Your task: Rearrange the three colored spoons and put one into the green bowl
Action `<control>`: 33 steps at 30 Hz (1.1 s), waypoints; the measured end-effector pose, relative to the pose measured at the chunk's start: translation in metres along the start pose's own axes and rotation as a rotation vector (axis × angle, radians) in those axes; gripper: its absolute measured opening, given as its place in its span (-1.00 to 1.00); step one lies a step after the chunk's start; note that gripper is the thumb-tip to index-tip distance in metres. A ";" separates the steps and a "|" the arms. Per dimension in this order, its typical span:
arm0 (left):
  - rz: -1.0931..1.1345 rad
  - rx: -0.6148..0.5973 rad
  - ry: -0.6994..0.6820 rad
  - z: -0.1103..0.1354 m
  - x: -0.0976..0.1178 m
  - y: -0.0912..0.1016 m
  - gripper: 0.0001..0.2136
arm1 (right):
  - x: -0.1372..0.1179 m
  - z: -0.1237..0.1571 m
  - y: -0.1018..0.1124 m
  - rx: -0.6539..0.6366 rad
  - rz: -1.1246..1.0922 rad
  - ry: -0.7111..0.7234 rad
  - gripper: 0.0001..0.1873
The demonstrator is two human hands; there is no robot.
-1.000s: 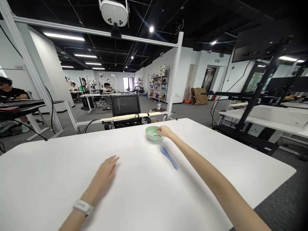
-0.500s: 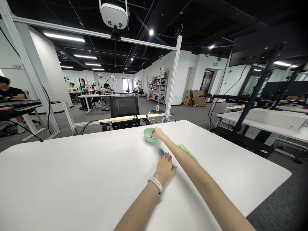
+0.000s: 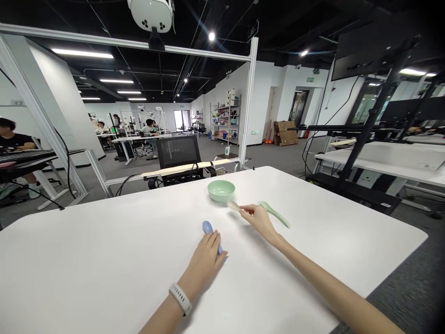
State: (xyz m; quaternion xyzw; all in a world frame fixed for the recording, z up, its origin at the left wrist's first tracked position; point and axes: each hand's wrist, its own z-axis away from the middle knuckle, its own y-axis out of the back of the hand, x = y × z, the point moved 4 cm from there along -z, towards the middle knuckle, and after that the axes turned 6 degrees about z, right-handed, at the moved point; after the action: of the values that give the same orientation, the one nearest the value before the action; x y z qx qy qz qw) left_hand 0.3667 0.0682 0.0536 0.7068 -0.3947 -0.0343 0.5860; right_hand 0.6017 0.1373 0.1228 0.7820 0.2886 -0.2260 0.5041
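Observation:
A pale green bowl (image 3: 221, 190) stands on the white table (image 3: 104, 246), with nothing visible inside from this angle. My right hand (image 3: 259, 220) is just in front of the bowl, pinching a small pale spoon (image 3: 233, 205) by its handle. A green plastic spoon (image 3: 274, 214) lies on the table to the right of that hand, apart from it. My left hand (image 3: 205, 262) closes over a blue plastic spoon (image 3: 207, 227), hiding most of its handle. Only the blue bowl end and a bit of the handle show.
A white wristband (image 3: 181, 299) circles my left wrist. The table's far edge lies behind the bowl, beyond it a black chair (image 3: 178, 153) and an aluminium frame (image 3: 252, 102). A seated person (image 3: 10, 134) works far left; a shelf unit (image 3: 225, 118) stands at the back.
My right hand has come out of the bowl toward me, now with the pale spoon in its fingers. My left hand has closed on the blue spoon and shifted it left.

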 end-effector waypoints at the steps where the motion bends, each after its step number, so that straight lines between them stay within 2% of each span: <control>1: -0.006 -0.001 0.008 0.007 -0.002 0.003 -0.43 | 0.003 0.010 -0.002 -0.012 -0.017 -0.024 -0.53; 5: -0.023 0.054 0.025 0.027 -0.008 0.006 -0.43 | 0.010 0.037 -0.011 -0.049 -0.029 -0.094 -0.47; 9: -0.016 0.088 0.037 0.034 -0.008 0.006 -0.43 | 0.014 0.048 -0.017 -0.078 0.010 -0.071 -0.51; 15: 0.011 0.029 0.084 0.030 -0.006 0.007 -0.39 | 0.018 0.052 -0.021 -0.057 0.066 -0.042 -0.63; 18: 0.021 0.015 0.093 0.031 -0.007 0.006 -0.37 | 0.017 0.053 -0.023 -0.068 0.100 -0.039 -0.60; 24: 0.007 0.074 0.057 0.034 -0.009 0.004 -0.40 | 0.017 0.054 -0.024 -0.080 0.122 -0.020 -0.53; 33: -0.006 -0.013 0.109 0.032 0.000 0.014 -0.38 | 0.016 0.054 -0.025 -0.082 0.133 -0.017 -0.44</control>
State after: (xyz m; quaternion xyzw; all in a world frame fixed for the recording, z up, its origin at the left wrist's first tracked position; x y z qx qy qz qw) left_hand 0.3430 0.0422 0.0554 0.7051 -0.3597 -0.0002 0.6111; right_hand 0.5930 0.0998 0.0751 0.7761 0.2407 -0.1867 0.5521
